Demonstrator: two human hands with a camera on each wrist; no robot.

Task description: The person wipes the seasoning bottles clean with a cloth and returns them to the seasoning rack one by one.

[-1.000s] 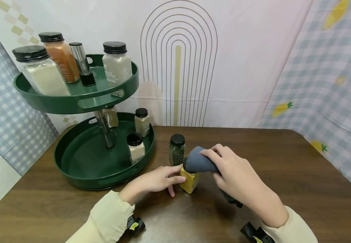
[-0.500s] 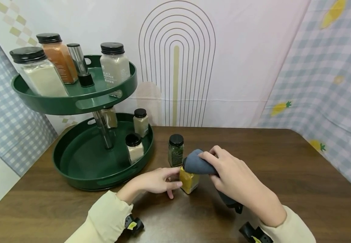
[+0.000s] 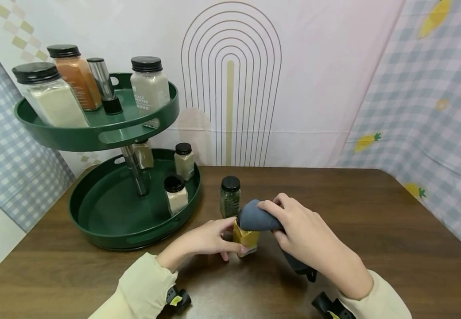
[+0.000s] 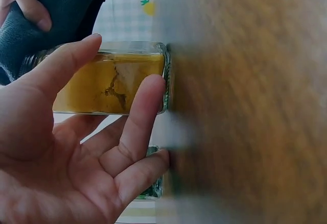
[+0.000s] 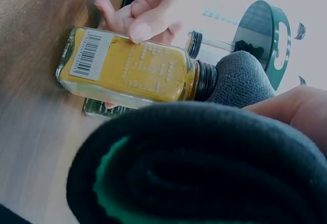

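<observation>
A square glass jar of yellow powder (image 3: 246, 237) stands on the table, its black lid (image 5: 206, 81) mostly covered by a rolled dark grey cloth (image 3: 259, 217). My right hand (image 3: 304, 230) grips that cloth from above, pressing its end against the lid. Around the jar's body curl the thumb and fingers of my left hand (image 3: 208, 239); in the left wrist view the thumb and a finger lie along the glass (image 4: 110, 83). Just behind stands a small jar of green herbs (image 3: 230, 197) with a black lid.
A two-tier green stand fills the left side; its upper tray (image 3: 67, 138) holds several large jars and a metal cylinder (image 3: 103, 82). In the lower tray (image 3: 106, 241) are small jars (image 3: 177, 199). A patterned cloth backdrop (image 3: 314, 88) rises behind the table (image 3: 354, 208).
My left thumb and fingers have closed round the yellow jar, which has shifted slightly left and tilted a little. The cloth and right hand have moved slightly down and left.
</observation>
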